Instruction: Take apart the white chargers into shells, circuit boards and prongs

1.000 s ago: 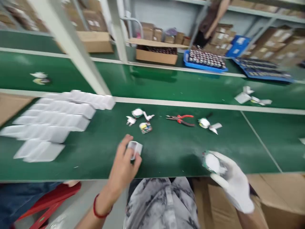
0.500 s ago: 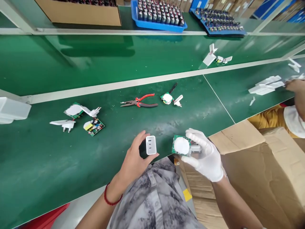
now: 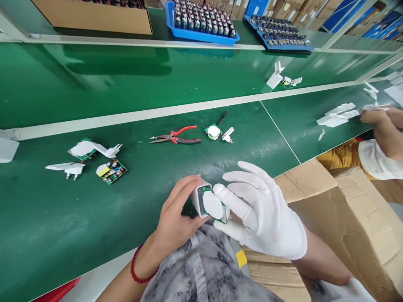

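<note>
My bare left hand (image 3: 178, 212) grips a white charger housing (image 3: 197, 197) at the near edge of the green bench (image 3: 141, 197). My white-gloved right hand (image 3: 264, 209) holds a green circuit board with a white pad (image 3: 213, 205) right against the housing's open end. The board looks partly inside the housing. Thumb and forefinger of the right hand pinch the board; the other fingers are spread.
Red-handled pliers (image 3: 176, 136), loose circuit boards (image 3: 111, 171) and white plug parts (image 3: 67, 168) lie on the bench. Blue trays of components (image 3: 201, 21) and a cardboard box (image 3: 94, 16) stand at the back. An open carton (image 3: 352, 222) is at my right. Another person's hand (image 3: 378, 121) works at far right.
My two hands have come together: the board, held apart from the housing before, now meets its open end. The housing has been turned so its opening faces the board.
</note>
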`<action>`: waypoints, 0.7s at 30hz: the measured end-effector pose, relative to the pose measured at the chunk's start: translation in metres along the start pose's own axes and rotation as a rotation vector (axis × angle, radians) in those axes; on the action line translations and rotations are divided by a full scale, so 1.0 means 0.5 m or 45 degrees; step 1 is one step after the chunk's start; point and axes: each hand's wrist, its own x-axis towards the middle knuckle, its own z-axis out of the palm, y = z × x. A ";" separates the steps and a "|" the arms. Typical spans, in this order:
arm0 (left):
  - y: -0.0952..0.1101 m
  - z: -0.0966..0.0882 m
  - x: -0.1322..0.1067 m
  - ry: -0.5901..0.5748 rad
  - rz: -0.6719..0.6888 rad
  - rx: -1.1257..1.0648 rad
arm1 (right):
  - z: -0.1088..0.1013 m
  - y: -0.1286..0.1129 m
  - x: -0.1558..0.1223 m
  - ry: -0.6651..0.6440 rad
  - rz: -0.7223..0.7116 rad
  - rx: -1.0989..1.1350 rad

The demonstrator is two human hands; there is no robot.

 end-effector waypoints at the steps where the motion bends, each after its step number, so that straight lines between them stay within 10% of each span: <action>1: 0.000 0.001 0.001 0.002 0.007 -0.011 | -0.003 -0.001 0.003 -0.004 -0.010 -0.024; 21: 0.002 -0.003 0.017 -0.047 0.130 -0.071 | -0.017 -0.023 0.033 -0.112 -0.005 -0.148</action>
